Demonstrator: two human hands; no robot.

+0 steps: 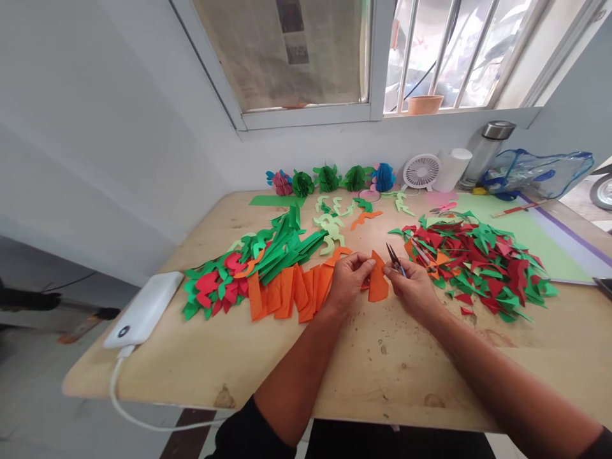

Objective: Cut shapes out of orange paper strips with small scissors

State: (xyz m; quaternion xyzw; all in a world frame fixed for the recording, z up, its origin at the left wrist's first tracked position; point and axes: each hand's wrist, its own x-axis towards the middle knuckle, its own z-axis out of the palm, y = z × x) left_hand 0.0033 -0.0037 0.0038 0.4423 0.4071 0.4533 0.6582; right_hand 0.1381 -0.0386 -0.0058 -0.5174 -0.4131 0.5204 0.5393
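Between my hands, above the table's front half, is a small orange paper piece (378,280). My left hand (352,278) pinches its left side between thumb and fingers. My right hand (412,284) touches its right edge with the fingertips and holds small pointed scissors (396,261), blades pointing up and away. A row of folded orange papers (284,293) lies just left of my left hand. Beyond it are green folded strips (291,245) and red cut shapes (208,287). To the right of my right hand spreads a heap of red and green scraps (482,261).
Paper honeycomb figures (328,178) line the wall, beside a small white fan (421,172) and a glass bottle (488,153). A white power bank (143,310) with a cable sits at the left edge. A clear bag (540,173) lies at the back right.
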